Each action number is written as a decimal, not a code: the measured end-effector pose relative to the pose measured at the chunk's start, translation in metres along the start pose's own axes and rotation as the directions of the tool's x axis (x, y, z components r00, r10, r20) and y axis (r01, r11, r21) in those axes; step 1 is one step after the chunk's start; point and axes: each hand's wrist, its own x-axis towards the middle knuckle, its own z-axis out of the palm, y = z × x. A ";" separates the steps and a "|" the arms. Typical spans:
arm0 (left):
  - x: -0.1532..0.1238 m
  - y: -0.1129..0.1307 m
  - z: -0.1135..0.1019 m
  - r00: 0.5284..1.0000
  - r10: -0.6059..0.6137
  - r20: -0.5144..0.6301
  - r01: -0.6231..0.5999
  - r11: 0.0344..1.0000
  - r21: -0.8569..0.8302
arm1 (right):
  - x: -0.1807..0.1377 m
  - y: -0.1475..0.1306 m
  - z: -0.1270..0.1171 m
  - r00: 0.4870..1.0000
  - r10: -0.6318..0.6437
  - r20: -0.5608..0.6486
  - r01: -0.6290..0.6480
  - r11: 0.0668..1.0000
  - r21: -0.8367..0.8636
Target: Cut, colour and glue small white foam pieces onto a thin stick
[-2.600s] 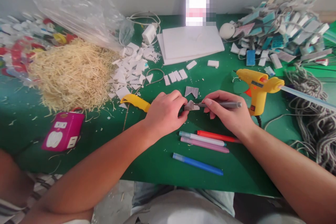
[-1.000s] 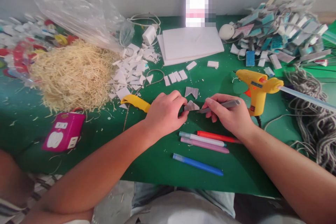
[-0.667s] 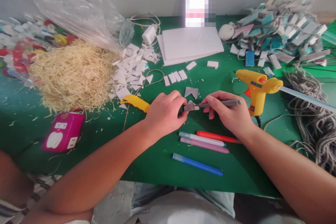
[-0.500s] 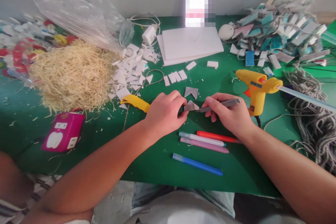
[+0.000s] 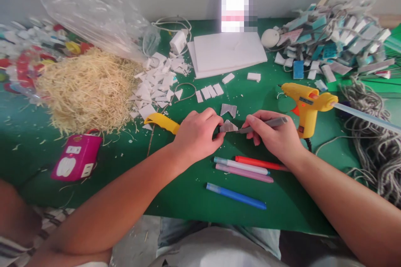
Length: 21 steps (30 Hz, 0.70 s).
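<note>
Green table covering (image 5: 188, 200) is noted, crowded with craft material. A heap of pale straw-like shreds (image 5: 87, 91) is piled at the far left, and a stack of white foam sheets (image 5: 228, 52) is laid at the far middle. A yellow hot glue gun (image 5: 305, 106) is stood just right of the hands, apart from them.

The left hand (image 5: 196, 135) is closed in a pinch on a small grey-tinted foam piece (image 5: 228, 127), which is located at the centre of the surface, between the two hands; whether it rests on the covering cannot be told. The right hand (image 5: 275, 137) is curled in a writing grip round a grey marker pen (image 5: 265, 123), whose tip is laid against the piece's right edge.

Colouring of the piece is judged to be the step in hand. Any further stroke is judged to call for a firm pinch and short, light passes, since little of the piece is exposed beside the fingers. A second grey foam piece (image 5: 228, 109) is lying just beyond, untouched.
</note>
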 end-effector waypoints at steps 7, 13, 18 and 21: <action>-0.001 0.000 0.001 1.000 -0.001 -0.005 0.001 1.000 0.001 | 0.000 0.001 -0.001 1.000 -0.011 -0.014 0.011 1.000 0.014; 0.000 0.000 0.000 0.999 0.017 -0.028 -0.017 1.000 0.007 | -0.001 0.001 -0.002 0.999 -0.015 -0.036 0.015 1.000 0.014; -0.001 0.000 0.000 0.999 0.023 -0.029 -0.023 1.000 0.007 | 0.000 -0.001 -0.001 1.000 -0.012 -0.018 0.012 1.000 -0.001; -0.001 -0.001 0.001 0.999 0.026 -0.039 -0.026 1.000 0.008 | 0.000 -0.001 -0.001 0.999 -0.029 -0.029 0.029 1.000 0.001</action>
